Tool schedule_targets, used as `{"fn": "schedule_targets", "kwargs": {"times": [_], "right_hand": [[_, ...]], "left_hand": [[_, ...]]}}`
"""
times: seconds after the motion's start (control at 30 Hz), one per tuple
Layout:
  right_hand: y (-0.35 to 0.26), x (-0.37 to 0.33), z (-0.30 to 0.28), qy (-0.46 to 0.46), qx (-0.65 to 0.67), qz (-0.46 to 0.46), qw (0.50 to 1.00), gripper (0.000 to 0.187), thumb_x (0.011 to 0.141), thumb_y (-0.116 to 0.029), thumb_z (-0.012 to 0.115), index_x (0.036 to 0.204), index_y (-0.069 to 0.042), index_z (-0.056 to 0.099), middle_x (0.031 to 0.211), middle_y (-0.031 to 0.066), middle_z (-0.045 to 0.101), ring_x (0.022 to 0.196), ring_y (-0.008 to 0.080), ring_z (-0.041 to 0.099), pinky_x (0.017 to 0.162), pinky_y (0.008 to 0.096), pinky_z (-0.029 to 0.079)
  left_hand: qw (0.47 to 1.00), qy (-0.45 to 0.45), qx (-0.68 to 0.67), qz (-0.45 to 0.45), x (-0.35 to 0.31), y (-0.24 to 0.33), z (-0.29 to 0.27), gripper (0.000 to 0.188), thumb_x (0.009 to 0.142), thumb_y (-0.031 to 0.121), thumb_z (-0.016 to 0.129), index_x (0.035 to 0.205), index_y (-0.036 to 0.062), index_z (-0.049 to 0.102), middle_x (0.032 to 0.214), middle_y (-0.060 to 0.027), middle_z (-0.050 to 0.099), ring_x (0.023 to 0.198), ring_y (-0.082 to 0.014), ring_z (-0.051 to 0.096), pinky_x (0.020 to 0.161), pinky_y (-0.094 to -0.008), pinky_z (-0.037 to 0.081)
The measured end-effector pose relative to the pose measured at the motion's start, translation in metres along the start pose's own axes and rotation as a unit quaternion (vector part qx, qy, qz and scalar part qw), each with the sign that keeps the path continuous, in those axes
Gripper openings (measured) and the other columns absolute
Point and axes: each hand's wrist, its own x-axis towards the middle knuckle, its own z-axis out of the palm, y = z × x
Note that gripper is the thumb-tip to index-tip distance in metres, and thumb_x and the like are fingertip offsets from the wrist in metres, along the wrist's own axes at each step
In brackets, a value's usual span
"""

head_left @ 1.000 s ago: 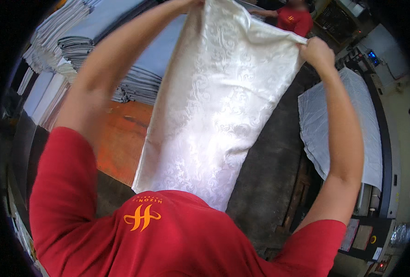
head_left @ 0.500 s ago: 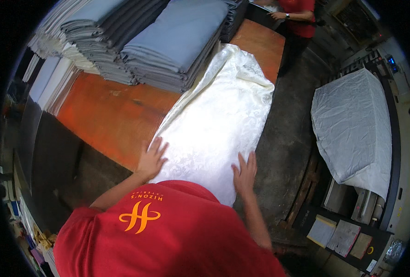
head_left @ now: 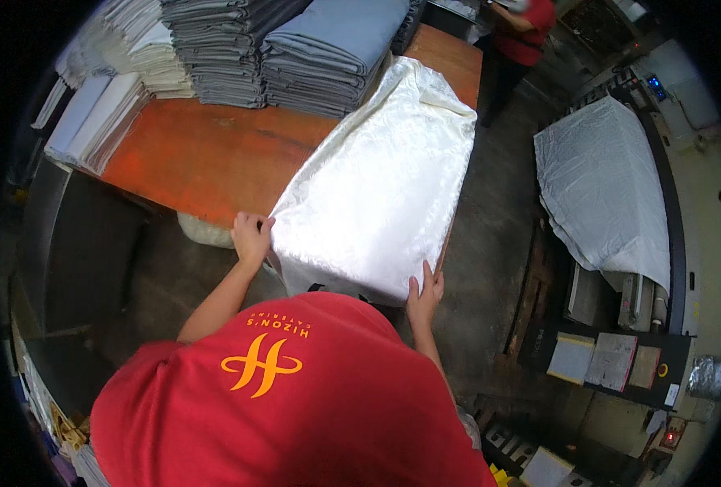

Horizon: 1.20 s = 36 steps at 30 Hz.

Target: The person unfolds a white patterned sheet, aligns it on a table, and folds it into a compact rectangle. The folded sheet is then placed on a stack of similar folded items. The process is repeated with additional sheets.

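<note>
A white patterned tablecloth (head_left: 368,178) lies over the end of an orange-brown wooden table (head_left: 202,158), its near end hanging down in front of me. My left hand (head_left: 251,238) is at the table's near left corner, fingers bent and closed on the cloth's edge. At the near right corner, my right hand (head_left: 425,299) rests against the cloth's side, thumb and fingers apart. The cloth's far end is bunched into folds. Part of the hanging edge is hidden by my red shirt.
Stacks of folded grey cloths (head_left: 320,53) and white cloths (head_left: 105,122) fill the table's far left. On the right stands a machine under a grey-white cover (head_left: 608,187), with notepads (head_left: 612,361) on its ledge. A person in red (head_left: 522,36) stands beyond the table.
My left hand has gone from lying spread on the cloth to gripping its edge at the corner. The near end of the cloth now drops over the table's edge. My view has shifted.
</note>
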Motion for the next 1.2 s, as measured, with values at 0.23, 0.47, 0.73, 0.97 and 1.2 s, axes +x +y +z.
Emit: {"fn": "schedule_targets", "kwargs": {"times": [0.23,0.47,0.73,0.97,1.2], "right_hand": [[0.025,-0.036,0.021,0.152,0.183,0.122,0.964,0.053,0.091,-0.025,0.062,0.129,0.005,0.041,0.128,0.0252,0.046,0.119,0.0345,0.047,0.100,0.0399,0.037],[0.042,-0.064,0.033,0.179,0.376,0.167,0.894,0.039,0.094,-0.025,0.058,0.116,0.004,0.044,0.115,0.0176,0.053,0.101,0.0228,0.057,0.089,0.0319,0.045],[0.033,-0.067,0.042,0.147,0.298,0.194,0.923,0.032,0.094,-0.029,0.059,0.109,-0.002,0.050,0.106,0.0088,0.054,0.094,0.0164,0.053,0.084,0.0312,0.044],[0.051,-0.083,0.010,-0.042,0.500,0.213,0.839,0.038,0.095,-0.033,0.056,0.114,-0.001,0.050,0.103,0.0081,0.059,0.093,0.0172,0.055,0.085,0.0325,0.044],[0.042,-0.104,0.008,-0.138,0.570,0.272,0.763,0.046,0.095,-0.035,0.055,0.125,-0.001,0.049,0.117,0.0114,0.061,0.102,0.0228,0.061,0.089,0.0383,0.048]], "left_hand": [[0.996,0.020,-0.083,0.015,-0.023,-0.025,-0.006,0.040,0.081,0.033,0.070,0.101,0.0018,0.057,0.102,-0.0158,0.054,0.098,-0.0322,0.052,0.085,-0.0428,0.040],[0.891,-0.025,-0.420,-0.172,-0.061,-0.039,0.017,0.049,0.080,0.032,0.076,0.100,-0.0042,0.050,0.101,-0.0116,0.055,0.087,-0.0149,0.054,0.075,-0.0276,0.045],[0.877,-0.213,-0.403,-0.151,-0.052,-0.044,0.018,0.043,0.086,0.036,0.068,0.101,-0.0017,0.054,0.084,-0.0027,0.061,0.074,-0.0103,0.055,0.067,-0.0242,0.045],[0.761,-0.330,-0.526,-0.189,-0.049,-0.048,0.007,0.043,0.092,0.031,0.060,0.119,-0.0018,0.056,0.103,-0.0096,0.065,0.085,-0.0144,0.061,0.074,-0.0284,0.048],[0.798,-0.364,-0.447,-0.176,-0.064,-0.057,-0.011,0.045,0.094,0.034,0.055,0.122,-0.0019,0.054,0.109,-0.0096,0.064,0.095,-0.0184,0.060,0.084,-0.0331,0.046]]}}
